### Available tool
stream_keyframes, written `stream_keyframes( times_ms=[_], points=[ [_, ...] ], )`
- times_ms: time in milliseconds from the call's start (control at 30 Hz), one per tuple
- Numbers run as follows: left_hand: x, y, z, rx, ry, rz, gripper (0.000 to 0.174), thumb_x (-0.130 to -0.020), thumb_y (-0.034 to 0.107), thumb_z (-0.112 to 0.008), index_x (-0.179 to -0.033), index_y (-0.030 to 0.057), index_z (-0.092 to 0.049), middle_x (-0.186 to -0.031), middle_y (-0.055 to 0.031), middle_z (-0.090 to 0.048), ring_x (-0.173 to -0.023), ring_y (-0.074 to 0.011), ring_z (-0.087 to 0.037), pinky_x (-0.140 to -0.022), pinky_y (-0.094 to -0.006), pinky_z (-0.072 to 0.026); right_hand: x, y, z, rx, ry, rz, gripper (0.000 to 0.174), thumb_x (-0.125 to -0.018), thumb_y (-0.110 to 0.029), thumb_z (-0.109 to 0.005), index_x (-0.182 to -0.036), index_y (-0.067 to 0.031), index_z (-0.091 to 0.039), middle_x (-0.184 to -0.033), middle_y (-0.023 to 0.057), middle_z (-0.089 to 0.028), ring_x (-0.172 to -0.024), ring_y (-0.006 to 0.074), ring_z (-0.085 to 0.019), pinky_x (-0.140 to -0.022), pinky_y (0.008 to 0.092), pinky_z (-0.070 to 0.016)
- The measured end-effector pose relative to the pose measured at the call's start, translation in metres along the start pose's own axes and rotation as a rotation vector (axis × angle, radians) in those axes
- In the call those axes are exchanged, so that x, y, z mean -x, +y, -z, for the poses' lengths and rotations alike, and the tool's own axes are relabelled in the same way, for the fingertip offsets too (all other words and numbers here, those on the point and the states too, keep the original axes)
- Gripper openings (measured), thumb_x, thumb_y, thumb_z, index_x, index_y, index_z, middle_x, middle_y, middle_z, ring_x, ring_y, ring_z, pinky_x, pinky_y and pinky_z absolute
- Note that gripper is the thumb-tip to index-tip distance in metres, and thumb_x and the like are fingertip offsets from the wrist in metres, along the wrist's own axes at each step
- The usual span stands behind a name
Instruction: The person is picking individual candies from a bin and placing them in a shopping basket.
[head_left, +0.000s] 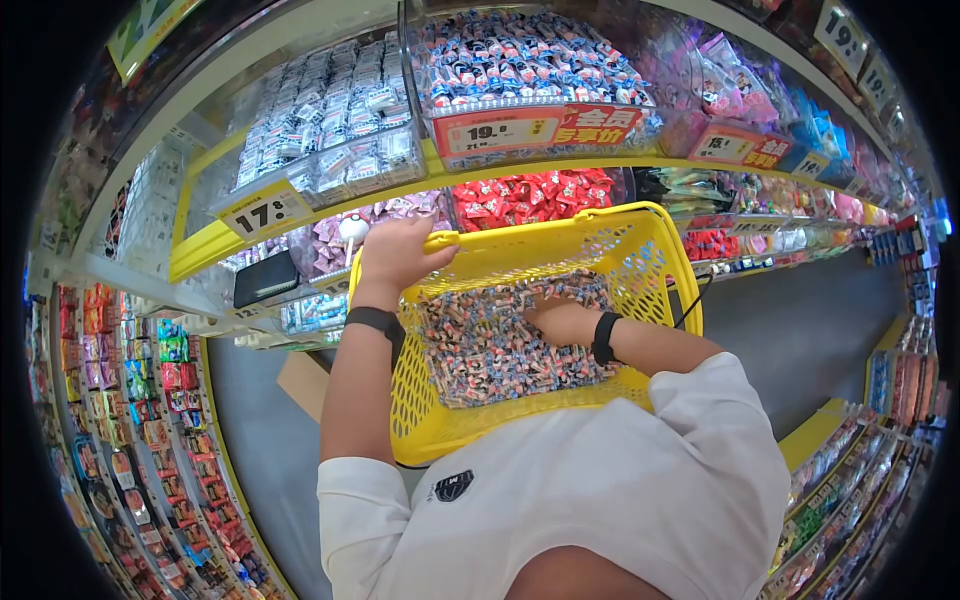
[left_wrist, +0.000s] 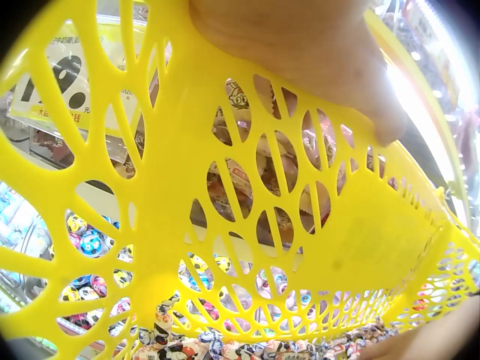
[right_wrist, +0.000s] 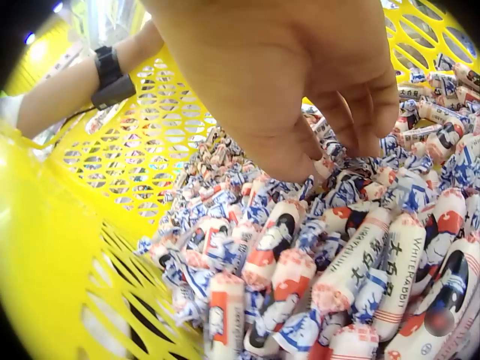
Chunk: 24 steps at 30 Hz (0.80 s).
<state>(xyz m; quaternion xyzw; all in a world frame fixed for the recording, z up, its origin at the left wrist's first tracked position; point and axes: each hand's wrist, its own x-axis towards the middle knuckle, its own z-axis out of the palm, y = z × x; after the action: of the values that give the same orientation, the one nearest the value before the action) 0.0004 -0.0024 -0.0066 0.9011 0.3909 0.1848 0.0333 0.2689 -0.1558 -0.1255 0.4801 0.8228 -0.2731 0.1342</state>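
Note:
A yellow plastic basket [head_left: 640, 262] with perforated walls stands in front of the person, its bottom covered in wrapped candies [head_left: 490, 360]. At its far left corner my left hand [head_left: 400, 258] grips the rim; the left wrist view shows that hand [left_wrist: 300, 56] over the top edge of the basket wall [left_wrist: 375, 240]. My right hand [head_left: 562, 322] reaches down inside the basket. In the right wrist view its fingers [right_wrist: 367, 112] point into the White Rabbit candies [right_wrist: 360, 262], which hide the fingertips. I cannot tell whether it holds any.
Shelf bins of blue-and-white candies [head_left: 530, 60] and red-wrapped sweets [head_left: 530, 198] stand just beyond the basket. Price signs [head_left: 262, 208] line the yellow shelf edge. A black rectangular object [head_left: 266, 278] is left of the basket. Racks of packets [head_left: 160, 400] flank the grey floor [head_left: 250, 410].

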Motion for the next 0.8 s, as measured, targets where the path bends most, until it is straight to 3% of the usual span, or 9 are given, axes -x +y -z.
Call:
stream_keyframes(
  times_ms=[200,300,500,600,700,800],
  points=[
    [0.000,-0.002,-0.001,-0.021,-0.042,0.009,0.044,-0.076,0.051,-0.070,-0.075,0.0077,-0.061,-0.072,-0.0126,-0.063,-0.070,-0.0334,-0.062,-0.064,-0.0461,-0.0485,-0.009,0.013,-0.016,0.028,-0.035,0.047,0.033,-0.077,-0.003,-0.065,-0.110,-0.0006,-0.064,-0.101,0.0219,-0.065,-0.096,0.0390,-0.065,-0.078,0.0487,-0.0533],
    [0.000,-0.001,-0.001,-0.024,-0.031,0.007,0.045,-0.077,0.051,-0.070,-0.075,0.0076,-0.061,-0.072,-0.0127,-0.063,-0.070,-0.0333,-0.062,-0.064,-0.0460,-0.0484,-0.014,0.020,-0.022,0.006,-0.060,0.070,0.031,-0.080,-0.012,-0.064,-0.110,-0.0012,-0.064,-0.103,0.0206,-0.063,-0.097,0.0386,-0.064,-0.081,0.0480,-0.0520],
    [-0.001,0.000,0.001,-0.004,-0.019,0.006,0.045,-0.076,0.051,-0.070,-0.074,0.0078,-0.060,-0.071,-0.0128,-0.062,-0.069,-0.0335,-0.062,-0.063,-0.0460,-0.0481,-0.006,0.005,0.015,-0.349,0.119,0.153,0.026,-0.078,-0.020,-0.066,-0.097,-0.0013,-0.061,-0.091,0.0185,-0.062,-0.085,0.0370,-0.061,-0.074,0.0491,-0.0485],
    [0.000,0.000,0.001,-0.013,-0.023,0.014,0.045,-0.076,0.051,-0.071,-0.074,0.0081,-0.060,-0.071,-0.0127,-0.062,-0.069,-0.0334,-0.062,-0.063,-0.0459,-0.0481,-0.016,0.005,0.017,-0.509,0.079,0.161,0.025,-0.077,-0.021,-0.066,-0.091,-0.0016,-0.058,-0.085,0.0166,-0.059,-0.080,0.0355,-0.059,-0.069,0.0473,-0.0458],
    [0.000,-0.001,0.000,-0.023,-0.018,0.004,0.045,-0.076,0.052,-0.071,-0.074,0.0082,-0.061,-0.071,-0.0126,-0.062,-0.068,-0.0333,-0.062,-0.063,-0.0457,-0.0481,-0.007,-0.012,0.048,-0.587,0.072,0.094,0.021,-0.079,-0.017,-0.063,-0.089,-0.0013,-0.055,-0.082,0.0159,-0.059,-0.075,0.0321,-0.058,-0.066,0.0448,-0.0444],
    [0.000,-0.001,-0.001,-0.026,-0.026,0.010,0.045,-0.076,0.052,-0.071,-0.074,0.0082,-0.060,-0.070,-0.0124,-0.062,-0.068,-0.0332,-0.062,-0.063,-0.0457,-0.0481,-0.001,-0.024,0.071,-0.680,0.177,0.118,0.023,-0.083,-0.015,-0.065,-0.100,-0.0015,-0.058,-0.083,0.0111,-0.065,-0.072,0.0218,-0.061,-0.068,0.0355,-0.0502]
  ],
)
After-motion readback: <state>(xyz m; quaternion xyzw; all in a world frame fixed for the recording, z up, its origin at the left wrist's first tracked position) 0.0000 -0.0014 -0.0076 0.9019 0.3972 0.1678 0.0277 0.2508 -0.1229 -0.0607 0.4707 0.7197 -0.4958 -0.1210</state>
